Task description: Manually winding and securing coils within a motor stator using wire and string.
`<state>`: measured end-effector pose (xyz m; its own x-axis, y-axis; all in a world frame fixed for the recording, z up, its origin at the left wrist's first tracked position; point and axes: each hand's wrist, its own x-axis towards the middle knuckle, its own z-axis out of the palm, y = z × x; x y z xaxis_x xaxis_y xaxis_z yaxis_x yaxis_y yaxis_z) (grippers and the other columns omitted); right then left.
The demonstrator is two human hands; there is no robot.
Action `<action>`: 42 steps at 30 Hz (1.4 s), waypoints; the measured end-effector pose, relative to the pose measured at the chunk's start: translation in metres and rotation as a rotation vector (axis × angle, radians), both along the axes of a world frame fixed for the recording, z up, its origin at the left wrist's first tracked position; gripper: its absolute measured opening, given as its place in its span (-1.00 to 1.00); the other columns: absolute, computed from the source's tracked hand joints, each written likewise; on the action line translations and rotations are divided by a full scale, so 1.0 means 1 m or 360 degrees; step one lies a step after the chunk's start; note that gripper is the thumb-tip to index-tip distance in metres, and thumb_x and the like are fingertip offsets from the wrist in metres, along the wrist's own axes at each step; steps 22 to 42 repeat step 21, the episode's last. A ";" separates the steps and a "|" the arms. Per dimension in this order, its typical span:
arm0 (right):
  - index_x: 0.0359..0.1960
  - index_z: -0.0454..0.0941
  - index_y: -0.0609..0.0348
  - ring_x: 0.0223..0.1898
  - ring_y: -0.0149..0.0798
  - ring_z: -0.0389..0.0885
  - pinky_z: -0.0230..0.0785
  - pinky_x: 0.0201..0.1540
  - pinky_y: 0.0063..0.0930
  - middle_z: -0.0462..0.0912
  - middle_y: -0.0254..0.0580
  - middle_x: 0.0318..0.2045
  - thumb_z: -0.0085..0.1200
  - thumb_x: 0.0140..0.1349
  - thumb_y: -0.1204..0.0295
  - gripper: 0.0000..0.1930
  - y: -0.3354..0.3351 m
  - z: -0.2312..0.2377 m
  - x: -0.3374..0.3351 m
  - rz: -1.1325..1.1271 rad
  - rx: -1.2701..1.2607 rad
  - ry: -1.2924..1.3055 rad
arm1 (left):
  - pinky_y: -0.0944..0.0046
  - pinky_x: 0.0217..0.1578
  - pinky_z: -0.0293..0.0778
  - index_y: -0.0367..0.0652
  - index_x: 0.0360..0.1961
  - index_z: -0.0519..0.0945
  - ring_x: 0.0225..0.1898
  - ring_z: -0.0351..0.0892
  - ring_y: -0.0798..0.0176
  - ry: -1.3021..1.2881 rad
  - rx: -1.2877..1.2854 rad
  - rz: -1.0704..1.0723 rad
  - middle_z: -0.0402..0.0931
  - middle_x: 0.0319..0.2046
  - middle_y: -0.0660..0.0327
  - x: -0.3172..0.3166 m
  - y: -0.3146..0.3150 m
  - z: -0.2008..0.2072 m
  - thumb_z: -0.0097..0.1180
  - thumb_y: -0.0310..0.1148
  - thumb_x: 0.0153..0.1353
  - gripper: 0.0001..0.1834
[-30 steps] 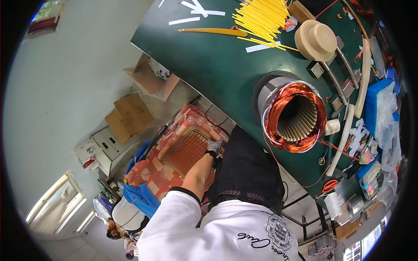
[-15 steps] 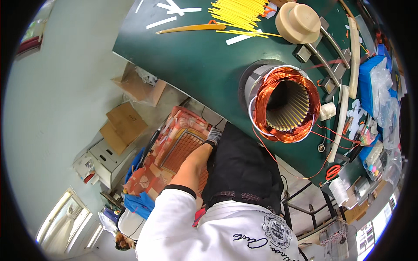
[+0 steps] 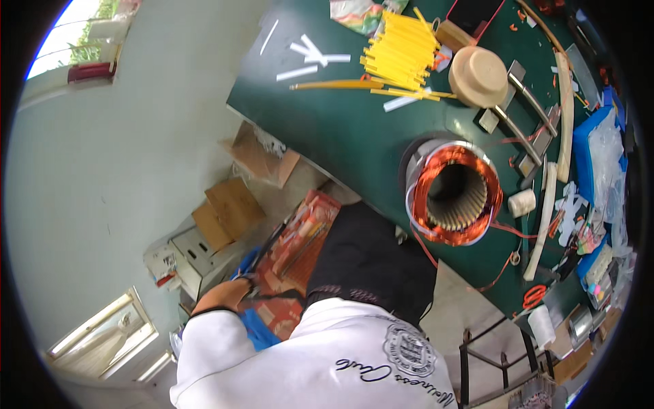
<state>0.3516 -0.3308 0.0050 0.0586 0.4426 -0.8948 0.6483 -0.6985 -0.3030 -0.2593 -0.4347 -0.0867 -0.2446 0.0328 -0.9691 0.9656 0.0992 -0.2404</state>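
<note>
The left hand reaches down beside the worktop toward a red tray of tools that sits below the worktop's near edge. It rests at the tray's near-left corner, next to a blue object; whether its fingers are curled or spread cannot be told, since only the wrist and the back of the hand show past the white sleeve. The right hand is out of sight.

Up on the green worktop, close to its near edge, stands a motor stator with copper windings around its open bore, loose wires trailing from it. A small spool of white cord lies just beside it to the right. Farther back lie a bundle of yellow sleeving strips, white paper strips and a tan round mallet head. On the floor to the left of the tray sit cardboard boxes.
</note>
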 end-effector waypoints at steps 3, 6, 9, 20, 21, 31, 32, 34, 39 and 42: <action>-0.35 0.52 -0.01 -0.27 -0.35 0.47 0.31 -0.14 -0.41 0.56 -0.22 -0.32 -0.24 0.36 0.18 -0.70 -0.012 -0.019 -0.013 -0.0012 -0.0048 0.0033 | 0.12 -0.54 0.37 -0.04 -0.44 0.62 -0.45 0.53 0.22 0.0342 0.0350 0.0841 0.53 -0.51 0.29 -0.020 0.000 0.011 0.18 -0.26 0.02 -0.88; -0.34 0.53 0.00 -0.27 -0.34 0.47 0.32 -0.13 -0.40 0.57 -0.21 -0.31 -0.24 0.36 0.18 -0.70 -0.037 -0.026 -0.021 -0.0036 -0.0156 0.0078 | 0.14 -0.51 0.39 -0.04 -0.41 0.60 -0.42 0.52 0.20 0.0386 0.0695 0.1548 0.51 -0.49 0.26 -0.016 0.034 -0.025 0.20 -0.29 0.02 -0.88; -0.33 0.54 0.00 -0.26 -0.34 0.47 0.32 -0.12 -0.39 0.57 -0.20 -0.30 -0.25 0.36 0.18 -0.69 -0.071 -0.037 -0.032 0.0012 -0.0226 0.0248 | 0.15 -0.48 0.41 -0.05 -0.38 0.57 -0.39 0.51 0.18 0.0307 0.0837 0.1889 0.48 -0.47 0.23 -0.010 0.061 -0.067 0.21 -0.32 0.02 -0.86; -0.30 0.65 0.03 -0.50 -0.27 0.57 0.37 -0.51 -0.41 0.64 -0.23 -0.46 0.20 0.12 0.12 -0.72 -0.217 -0.431 -0.071 -0.1498 -0.0114 -0.0016 | 0.30 -0.49 0.37 -0.22 -0.56 0.57 -0.55 0.46 0.33 0.0013 0.0877 0.1426 0.53 -0.57 0.16 -0.003 0.144 -0.118 0.31 -0.16 -0.12 -0.68; -0.27 0.64 -0.04 -0.40 -0.29 0.59 0.40 -0.46 -0.43 0.66 -0.20 -0.37 0.21 0.10 0.09 -0.71 -0.246 -0.471 -0.046 -0.1652 0.0012 0.0344 | 0.20 -0.36 0.46 -0.25 -0.34 0.64 -0.48 0.52 0.24 -0.0034 0.0926 0.1066 0.57 -0.51 0.10 -0.043 0.108 -0.161 0.25 -0.07 -0.06 -0.58; -0.27 0.64 -0.04 -0.40 -0.29 0.59 0.40 -0.46 -0.43 0.66 -0.20 -0.37 0.21 0.10 0.09 -0.71 -0.246 -0.471 -0.046 -0.1652 0.0012 0.0344 | 0.20 -0.36 0.46 -0.25 -0.34 0.64 -0.48 0.52 0.24 -0.0034 0.0926 0.1066 0.57 -0.51 0.10 -0.043 0.108 -0.161 0.25 -0.07 -0.06 -0.58; -0.27 0.64 -0.04 -0.40 -0.29 0.59 0.40 -0.46 -0.43 0.66 -0.20 -0.37 0.21 0.10 0.09 -0.71 -0.246 -0.471 -0.046 -0.1652 0.0012 0.0344 | 0.20 -0.36 0.46 -0.25 -0.34 0.64 -0.48 0.52 0.24 -0.0034 0.0926 0.1066 0.57 -0.51 0.10 -0.043 0.108 -0.161 0.25 -0.07 -0.06 -0.58; -0.27 0.64 -0.04 -0.40 -0.29 0.59 0.40 -0.46 -0.43 0.66 -0.20 -0.37 0.21 0.10 0.09 -0.71 -0.246 -0.471 -0.046 -0.1652 0.0012 0.0344 | 0.20 -0.36 0.46 -0.25 -0.34 0.64 -0.48 0.52 0.24 -0.0034 0.0926 0.1066 0.57 -0.51 0.10 -0.043 0.108 -0.161 0.25 -0.07 -0.06 -0.58; -0.27 0.64 -0.04 -0.40 -0.29 0.59 0.40 -0.46 -0.43 0.66 -0.20 -0.37 0.21 0.10 0.09 -0.71 -0.246 -0.471 -0.046 -0.1652 0.0012 0.0344 | 0.20 -0.36 0.46 -0.25 -0.34 0.64 -0.48 0.52 0.24 -0.0034 0.0926 0.1066 0.57 -0.51 0.10 -0.043 0.108 -0.161 0.25 -0.07 -0.06 -0.58; -0.27 0.64 -0.04 -0.40 -0.29 0.59 0.40 -0.46 -0.43 0.66 -0.20 -0.37 0.21 0.10 0.09 -0.71 -0.246 -0.471 -0.046 -0.1652 0.0012 0.0344 | 0.20 -0.36 0.46 -0.25 -0.34 0.64 -0.48 0.52 0.24 -0.0034 0.0926 0.1066 0.57 -0.51 0.10 -0.043 0.108 -0.161 0.25 -0.07 -0.06 -0.58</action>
